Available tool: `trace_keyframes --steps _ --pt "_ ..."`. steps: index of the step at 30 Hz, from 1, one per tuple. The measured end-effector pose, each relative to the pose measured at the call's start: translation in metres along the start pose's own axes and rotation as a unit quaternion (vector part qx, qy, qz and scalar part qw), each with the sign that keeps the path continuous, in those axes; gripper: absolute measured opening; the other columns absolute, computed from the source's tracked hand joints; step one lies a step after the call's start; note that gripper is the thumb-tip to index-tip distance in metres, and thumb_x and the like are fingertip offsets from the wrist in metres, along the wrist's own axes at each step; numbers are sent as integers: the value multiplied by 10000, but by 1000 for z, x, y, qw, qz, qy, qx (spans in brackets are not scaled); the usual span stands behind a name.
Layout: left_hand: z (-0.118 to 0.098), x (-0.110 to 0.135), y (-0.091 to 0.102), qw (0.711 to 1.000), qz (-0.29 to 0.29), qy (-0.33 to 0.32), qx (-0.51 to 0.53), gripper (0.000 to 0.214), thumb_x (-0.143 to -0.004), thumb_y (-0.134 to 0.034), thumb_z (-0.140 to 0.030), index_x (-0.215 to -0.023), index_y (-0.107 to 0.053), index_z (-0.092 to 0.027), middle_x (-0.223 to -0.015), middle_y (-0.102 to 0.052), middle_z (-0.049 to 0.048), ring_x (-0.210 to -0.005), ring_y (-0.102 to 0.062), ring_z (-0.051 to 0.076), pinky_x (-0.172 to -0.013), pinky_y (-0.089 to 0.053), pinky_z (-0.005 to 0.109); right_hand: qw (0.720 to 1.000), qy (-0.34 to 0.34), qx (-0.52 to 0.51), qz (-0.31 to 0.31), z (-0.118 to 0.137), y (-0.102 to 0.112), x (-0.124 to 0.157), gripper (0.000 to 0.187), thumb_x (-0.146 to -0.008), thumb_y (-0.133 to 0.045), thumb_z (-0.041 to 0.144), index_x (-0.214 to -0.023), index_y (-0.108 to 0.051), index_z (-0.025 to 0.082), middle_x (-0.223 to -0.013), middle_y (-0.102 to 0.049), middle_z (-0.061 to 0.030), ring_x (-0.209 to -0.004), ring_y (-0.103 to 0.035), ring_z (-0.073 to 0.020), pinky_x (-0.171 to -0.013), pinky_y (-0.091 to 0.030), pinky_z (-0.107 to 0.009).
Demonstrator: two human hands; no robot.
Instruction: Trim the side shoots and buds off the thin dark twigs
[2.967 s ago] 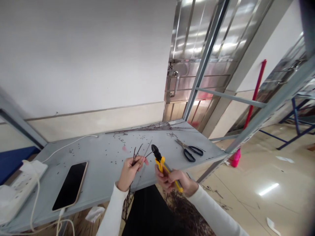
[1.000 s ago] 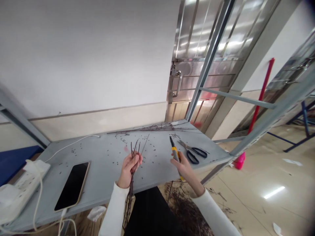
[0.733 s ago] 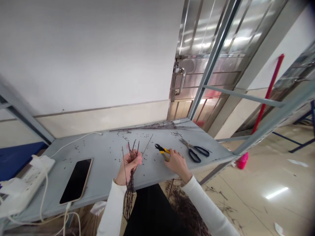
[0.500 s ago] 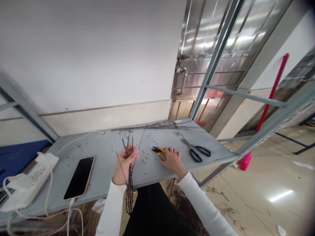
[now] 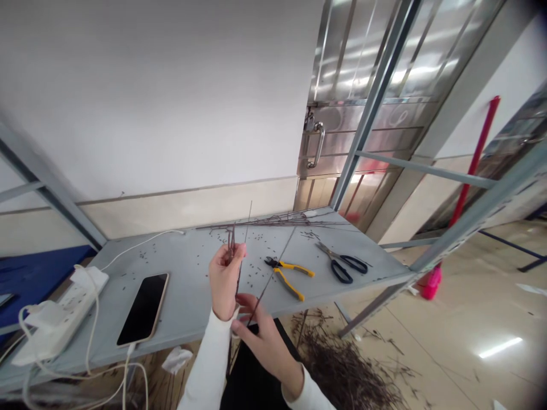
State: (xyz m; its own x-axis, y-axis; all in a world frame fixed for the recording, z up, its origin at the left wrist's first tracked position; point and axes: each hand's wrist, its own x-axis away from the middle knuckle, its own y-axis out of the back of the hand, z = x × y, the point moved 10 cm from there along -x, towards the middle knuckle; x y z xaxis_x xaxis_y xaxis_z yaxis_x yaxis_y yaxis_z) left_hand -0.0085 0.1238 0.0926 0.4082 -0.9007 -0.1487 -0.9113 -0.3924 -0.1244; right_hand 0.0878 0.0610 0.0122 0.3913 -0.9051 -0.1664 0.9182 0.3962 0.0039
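My left hand [image 5: 224, 279] is raised over the grey table [image 5: 183, 290] and closed round a bunch of thin dark twigs [image 5: 232, 246] that stick up above the fist and hang below it. Under the left wrist, my right hand [image 5: 261, 336] pinches one long thin twig [image 5: 273, 270] that slants up to the right. The yellow-handled pliers [image 5: 288, 273] lie loose on the table to the right of both hands.
Black-handled scissors [image 5: 342, 263] lie right of the pliers. A phone [image 5: 144, 307] on a white cable and a power strip [image 5: 57, 316] sit at the left. Long twigs [image 5: 277, 219] lie along the far edge, and a heap of cut twigs [image 5: 346, 376] covers the floor below.
My right hand laid the pliers down on the table, let them go and came back under the left wrist, where it took hold of a long twig. The left hand lifted its bunch.
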Motion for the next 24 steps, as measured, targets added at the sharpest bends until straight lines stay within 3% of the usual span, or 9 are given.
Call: trace_keyframes --steps 3,7,12,15,18,24 --pt "-3 -1 0 1000 22 -17 -1 283 -698 -697 -425 -634 -585 -173 -504 -422 -61 -516 -409 100 -497 -324 226 999 -32 -15 -8 -12 1 -12 364 -828 -568 417 -1117 -540 198 -1095 -634 -92 -885 -626 -205 -751 -509 -335" --pt "6 -4 -6 997 74 4 17 261 -696 -704 -390 -632 -584 -167 -538 -471 -55 -542 -414 97 -534 -331 217 999 -35 5 -26 -20 7 -23 275 -785 -613 349 -1015 -591 200 -927 -679 -51 -767 -647 -177 -699 -512 -295" --pt "17 -10 -3 998 53 14 22 254 -692 -697 -387 -632 -580 -170 -555 -467 -62 -546 -398 94 -549 -324 217 998 -36 18 -48 -17 7 -22 241 -813 -579 386 -955 -600 192 -909 -670 -47 -717 -639 -160 -624 -503 -263" --pt "19 -13 1 999 32 13 22 238 -690 -695 -380 -651 -591 -170 -552 -451 -72 -549 -389 93 -567 -326 218 999 -22 0 -40 -10 4 -16 262 -871 -507 387 -1039 -576 198 -990 -639 -60 -807 -624 -160 -665 -509 -263" --pt "21 -14 5 999 15 24 25 222 -679 -700 -367 -669 -602 -168 -562 -467 -70 -566 -408 97 -587 -335 220 999 -1 -16 -32 -3 1 -7 250 -860 -542 359 -1058 -569 209 -1038 -597 -61 -893 -604 -166 -721 -510 -265" --pt "29 -17 3 999 20 23 25 203 -685 -688 -349 -694 -607 -164 -610 -523 -52 -625 -452 108 -643 -351 226 999 17 -21 25 5 -12 2 167 -855 -558 317 -948 -600 185 -900 -620 -47 -850 -602 -165 -784 -488 -285"
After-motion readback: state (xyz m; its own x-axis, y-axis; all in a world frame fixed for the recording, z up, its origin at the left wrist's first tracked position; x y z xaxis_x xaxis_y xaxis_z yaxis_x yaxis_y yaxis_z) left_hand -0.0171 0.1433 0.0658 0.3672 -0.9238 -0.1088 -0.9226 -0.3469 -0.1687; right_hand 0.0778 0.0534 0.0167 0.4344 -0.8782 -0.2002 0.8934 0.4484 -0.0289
